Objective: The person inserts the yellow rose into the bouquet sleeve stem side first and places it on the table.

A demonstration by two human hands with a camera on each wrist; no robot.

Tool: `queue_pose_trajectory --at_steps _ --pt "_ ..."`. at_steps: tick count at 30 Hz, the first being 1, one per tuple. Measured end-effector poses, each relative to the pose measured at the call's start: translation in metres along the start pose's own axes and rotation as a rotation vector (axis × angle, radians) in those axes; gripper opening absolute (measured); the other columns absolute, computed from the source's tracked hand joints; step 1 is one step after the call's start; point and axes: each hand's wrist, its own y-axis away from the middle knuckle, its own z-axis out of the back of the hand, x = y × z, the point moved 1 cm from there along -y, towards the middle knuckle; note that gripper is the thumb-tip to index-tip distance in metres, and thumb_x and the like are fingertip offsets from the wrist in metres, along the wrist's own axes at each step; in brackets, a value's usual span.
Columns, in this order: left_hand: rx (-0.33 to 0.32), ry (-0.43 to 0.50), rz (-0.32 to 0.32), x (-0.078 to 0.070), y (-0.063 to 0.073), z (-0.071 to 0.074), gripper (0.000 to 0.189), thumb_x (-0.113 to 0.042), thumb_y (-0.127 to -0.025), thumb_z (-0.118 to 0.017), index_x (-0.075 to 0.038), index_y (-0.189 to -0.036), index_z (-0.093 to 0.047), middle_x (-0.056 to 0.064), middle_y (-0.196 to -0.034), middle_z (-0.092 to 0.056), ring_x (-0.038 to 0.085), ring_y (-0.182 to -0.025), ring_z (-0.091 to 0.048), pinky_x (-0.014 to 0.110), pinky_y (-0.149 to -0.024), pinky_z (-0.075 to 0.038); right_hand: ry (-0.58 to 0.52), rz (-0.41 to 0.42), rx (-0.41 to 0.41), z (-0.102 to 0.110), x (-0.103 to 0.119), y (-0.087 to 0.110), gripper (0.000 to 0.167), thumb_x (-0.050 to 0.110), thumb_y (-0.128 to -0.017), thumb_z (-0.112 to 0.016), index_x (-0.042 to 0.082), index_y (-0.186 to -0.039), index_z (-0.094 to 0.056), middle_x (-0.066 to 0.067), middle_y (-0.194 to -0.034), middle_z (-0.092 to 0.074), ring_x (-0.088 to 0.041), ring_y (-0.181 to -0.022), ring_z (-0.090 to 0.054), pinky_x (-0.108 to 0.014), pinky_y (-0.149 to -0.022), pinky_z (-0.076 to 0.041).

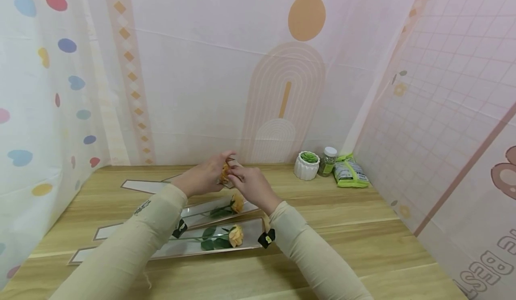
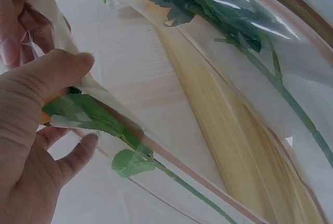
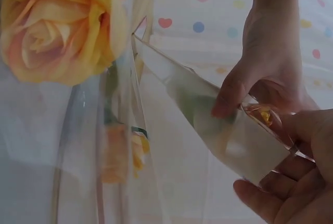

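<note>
Near the back of the table, my left hand (image 1: pixel 203 174) grips a clear flower sleeve with a pale border around the head of an artificial yellow-orange rose (image 1: pixel 225 172). Its green stem (image 2: pixel 193 192) and leaves (image 2: pixel 93 114) show through the film in the left wrist view. At the sleeve's open end, my right hand (image 1: pixel 255 186) pinches the edge of the sleeve (image 3: pixel 250 148). Fingers and film hide most of that bloom. Closer to me lie two more sleeved roses, an upper one (image 1: pixel 238 203) and a lower one (image 1: pixel 235 236), partly under my left forearm.
A white pot (image 1: pixel 307 170) with a green succulent stands at the back right. Beside it are a white-lidded jar (image 1: pixel 327 163) and a green packet (image 1: pixel 350 174). Printed curtains (image 1: pixel 193 67) border the wooden table (image 1: pixel 363 242) at the back and both sides.
</note>
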Motion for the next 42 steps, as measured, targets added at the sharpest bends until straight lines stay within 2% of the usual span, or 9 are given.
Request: queue_pose_trajectory --at_steps 3,6,10,14,17,22,28,37,42 --pt "0.001 0.009 0.039 0.005 0.003 -0.002 0.119 -0.01 -0.071 -0.093 -0.004 -0.155 -0.009 0.027 -0.133 -0.048 0.038 -0.116 -0.059 0.047 -0.097 -0.052 -0.043 -0.027 -0.053 -0.001 -0.001 0.001 0.022 0.012 -0.099 -0.066 -0.001 -0.113 -0.075 -0.014 -0.116 -0.073 -0.018 -0.094 -0.073 -0.02 -0.074 -0.056" --pt "0.014 0.011 0.071 0.015 0.008 -0.007 0.124 -0.017 -0.07 -0.095 -0.003 -0.157 -0.007 0.028 -0.136 -0.048 0.041 -0.122 -0.056 0.051 -0.103 -0.048 -0.099 -0.052 -0.096 -0.001 -0.003 0.0 0.023 0.009 -0.098 -0.066 -0.003 -0.116 -0.074 -0.017 -0.129 -0.067 -0.026 -0.118 -0.065 -0.026 -0.089 -0.056" --pt "0.043 -0.002 0.149 0.029 0.017 -0.013 0.121 -0.021 -0.071 -0.094 -0.002 -0.156 -0.01 0.03 -0.141 -0.046 0.046 -0.127 -0.05 0.059 -0.106 -0.043 -0.185 -0.088 -0.152 -0.001 -0.007 0.0 0.022 0.006 -0.098 -0.066 -0.005 -0.115 -0.073 -0.017 -0.132 -0.065 -0.028 -0.12 -0.064 -0.027 -0.09 -0.056" --pt "0.08 0.063 0.276 0.04 0.029 -0.018 0.12 -0.019 -0.073 -0.092 -0.009 -0.158 -0.008 0.03 -0.149 -0.039 0.048 -0.135 -0.041 0.069 -0.103 -0.038 -0.27 -0.16 -0.179 0.001 -0.01 0.0 0.022 0.009 -0.1 -0.064 -0.006 -0.113 -0.073 -0.016 -0.13 -0.066 -0.029 -0.119 -0.064 -0.032 -0.088 -0.058" --pt "0.096 0.105 0.329 0.046 0.036 -0.02 0.122 -0.017 -0.074 -0.091 -0.013 -0.16 -0.004 0.028 -0.154 -0.032 0.047 -0.139 -0.036 0.073 -0.103 -0.035 -0.324 -0.234 -0.189 0.003 -0.014 -0.002 0.024 0.014 -0.103 -0.061 -0.003 -0.114 -0.073 -0.015 -0.126 -0.068 -0.028 -0.119 -0.064 -0.037 -0.091 -0.057" --pt "0.098 0.158 0.326 0.054 0.046 -0.023 0.119 -0.006 -0.074 -0.085 -0.008 -0.16 -0.003 0.03 -0.157 -0.024 0.048 -0.142 -0.028 0.067 -0.111 -0.031 -0.419 -0.313 -0.239 0.008 -0.022 -0.005 0.025 0.015 -0.105 -0.055 -0.003 -0.114 -0.07 -0.017 -0.113 -0.071 -0.028 -0.107 -0.067 -0.035 -0.088 -0.057" --pt "0.052 0.173 0.303 0.063 0.054 -0.029 0.103 -0.003 -0.075 -0.079 -0.002 -0.154 -0.014 0.03 -0.15 -0.028 0.047 -0.138 -0.028 0.063 -0.112 -0.03 -0.454 -0.269 -0.357 0.018 -0.028 -0.012 0.021 0.008 -0.104 -0.056 -0.007 -0.108 -0.069 -0.021 -0.102 -0.071 -0.034 -0.086 -0.071 -0.035 -0.078 -0.059" --pt "0.037 0.097 0.253 0.079 0.067 -0.035 0.102 -0.011 -0.074 -0.087 0.007 -0.15 -0.02 0.032 -0.141 -0.04 0.048 -0.131 -0.042 0.061 -0.111 -0.035 -0.394 -0.292 -0.422 0.03 -0.034 -0.017 0.021 0.009 -0.104 -0.056 -0.007 -0.109 -0.068 -0.018 -0.1 -0.071 -0.031 -0.092 -0.071 -0.031 -0.08 -0.058" --pt "0.056 0.138 0.3 0.082 0.077 -0.032 0.102 -0.009 -0.076 -0.087 0.009 -0.151 -0.021 0.036 -0.142 -0.042 0.051 -0.132 -0.044 0.062 -0.111 -0.035 -0.35 -0.283 -0.464 0.039 -0.04 -0.02 0.02 0.009 -0.104 -0.056 -0.007 -0.107 -0.069 -0.019 -0.102 -0.071 -0.029 -0.096 -0.068 -0.025 -0.082 -0.052"
